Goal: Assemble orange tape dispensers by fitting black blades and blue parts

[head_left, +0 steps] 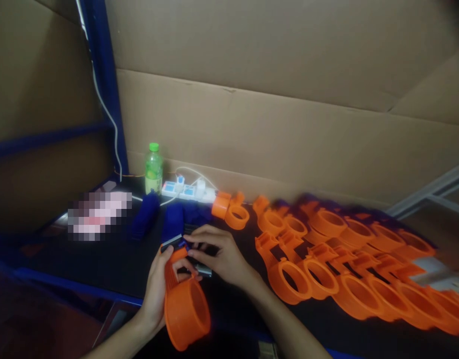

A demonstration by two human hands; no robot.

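My left hand is closed around the arm of an orange plastic ring-shaped holder, its wide round cup hanging low toward me. At the holder's upper end sits a dark piece with a pale, ridged edge, and my left thumb presses on it. My right hand reaches in from the right, fingertips pinched together at that same end, by a small blue bit. Whether the blue bit is between the fingertips is hard to make out. Behind the hands lie several dark-blue pieces.
Many similar orange holders lie in rows on the right of the black tabletop. A green-capped bottle and a white power strip with cables stand at the back. A blurred-out item lies left. Cardboard walls the back.
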